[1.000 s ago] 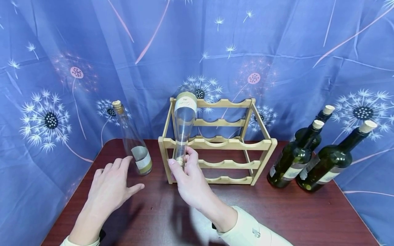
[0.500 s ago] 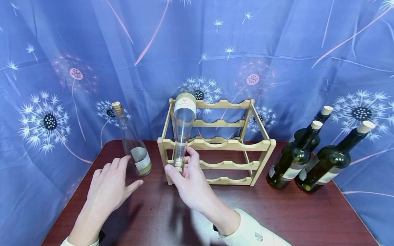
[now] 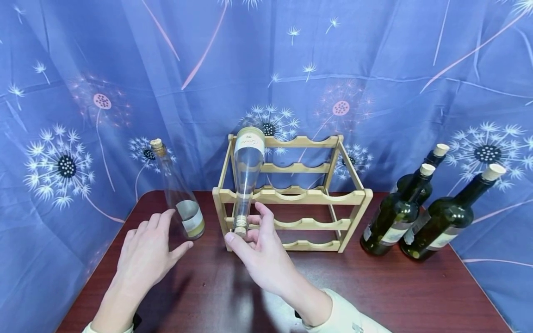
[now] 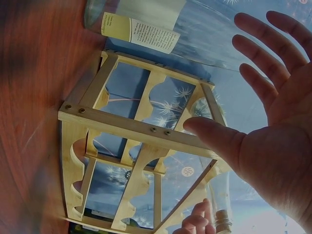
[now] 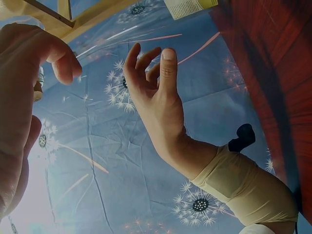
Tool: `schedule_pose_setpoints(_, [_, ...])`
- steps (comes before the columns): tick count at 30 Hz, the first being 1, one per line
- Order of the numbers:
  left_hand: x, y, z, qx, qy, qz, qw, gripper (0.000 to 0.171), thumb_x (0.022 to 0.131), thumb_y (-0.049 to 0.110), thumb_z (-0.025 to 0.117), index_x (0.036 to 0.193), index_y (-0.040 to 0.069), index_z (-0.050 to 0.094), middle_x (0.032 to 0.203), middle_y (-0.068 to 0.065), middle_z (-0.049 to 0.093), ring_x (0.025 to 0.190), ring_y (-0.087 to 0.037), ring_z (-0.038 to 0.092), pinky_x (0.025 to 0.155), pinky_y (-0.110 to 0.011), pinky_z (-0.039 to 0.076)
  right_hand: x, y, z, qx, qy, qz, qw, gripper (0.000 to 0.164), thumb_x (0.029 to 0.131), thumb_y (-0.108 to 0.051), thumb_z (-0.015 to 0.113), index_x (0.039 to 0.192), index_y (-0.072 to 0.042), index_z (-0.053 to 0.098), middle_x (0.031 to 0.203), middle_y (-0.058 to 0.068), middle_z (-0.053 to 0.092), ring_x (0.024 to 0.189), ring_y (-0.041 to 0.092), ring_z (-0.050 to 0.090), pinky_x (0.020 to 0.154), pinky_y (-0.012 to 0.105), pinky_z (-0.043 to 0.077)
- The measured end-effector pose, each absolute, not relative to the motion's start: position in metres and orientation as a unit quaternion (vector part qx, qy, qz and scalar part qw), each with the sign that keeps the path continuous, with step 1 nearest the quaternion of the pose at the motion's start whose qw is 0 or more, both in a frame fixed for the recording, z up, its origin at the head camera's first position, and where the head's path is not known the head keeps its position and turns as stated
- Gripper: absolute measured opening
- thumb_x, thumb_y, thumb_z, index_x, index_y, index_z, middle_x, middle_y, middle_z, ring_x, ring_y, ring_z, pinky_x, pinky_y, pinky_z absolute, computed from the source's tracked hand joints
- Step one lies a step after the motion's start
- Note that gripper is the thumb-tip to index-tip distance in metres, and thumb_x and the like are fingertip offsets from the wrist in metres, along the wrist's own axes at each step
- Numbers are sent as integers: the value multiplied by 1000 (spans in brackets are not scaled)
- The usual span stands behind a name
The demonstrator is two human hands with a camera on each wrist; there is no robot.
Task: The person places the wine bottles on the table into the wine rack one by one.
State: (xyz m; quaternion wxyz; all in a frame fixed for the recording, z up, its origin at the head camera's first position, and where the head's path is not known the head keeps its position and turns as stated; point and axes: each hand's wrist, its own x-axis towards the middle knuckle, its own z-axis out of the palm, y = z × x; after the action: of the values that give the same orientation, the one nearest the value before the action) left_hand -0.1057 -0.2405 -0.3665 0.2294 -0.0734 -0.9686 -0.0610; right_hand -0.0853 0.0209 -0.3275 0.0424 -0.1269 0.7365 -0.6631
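Note:
A clear corked glass bottle point(image 3: 248, 171) lies in the leftmost notch of the top tier of a wooden wine rack point(image 3: 308, 197). Its neck points toward me and its white-labelled base lies at the back. Around the corked end my right hand point(image 3: 268, 259) is held with thumb and fingers spread apart; whether a fingertip still touches the neck is hard to tell. My left hand point(image 3: 143, 252), fingers loosely extended and holding nothing, hovers by a second clear corked bottle point(image 3: 192, 216) standing upright left of the rack. In the left wrist view that hand's palm point(image 4: 287, 146) shows.
Several green corked bottles stand upright right of the rack, among them a front one point(image 3: 393, 217) and a right one point(image 3: 445, 222). Everything rests on a dark red-brown table point(image 3: 350, 296). A blue dandelion-print curtain point(image 3: 266, 55) hangs close behind and at both sides.
My right hand has loosened from the bottle's neck and drawn back slightly down and right, baring more of the cork. The bottle and left hand hold their places.

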Motion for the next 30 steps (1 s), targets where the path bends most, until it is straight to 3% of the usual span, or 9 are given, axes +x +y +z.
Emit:
schedule_pose_setpoints(17, [-106, -240, -365, -62, -962, -85, 252, 90, 68, 54, 79, 135, 5, 45, 114, -20, 56, 97, -43, 54, 71, -57, 41, -84, 48, -338, -155, 758, -633, -9, 72, 88, -30, 70, 144, -26, 25, 126, -5, 47, 100, 14, 59, 78, 31, 49])
schedule_pose_setpoints(24, [-107, -239, -366, -64, -959, -84, 264, 90, 67, 53, 80, 134, 5, 46, 115, -20, 57, 96, -43, 55, 70, -58, 41, -84, 64, -348, -207, 796, -564, -73, 54, 89, -30, 69, 136, -31, 44, 120, -6, 54, 104, 14, 57, 81, 34, 47])
schedule_pose_setpoints(30, [-108, -239, -367, -64, -959, -87, 262, 91, 66, 54, 80, 135, 5, 46, 115, -19, 57, 97, -43, 55, 70, -57, 41, -86, 80, -357, -260, 830, -474, -140, 48, 90, -35, 66, 134, -30, 48, 117, -12, 53, 104, 7, 53, 85, 28, 46])
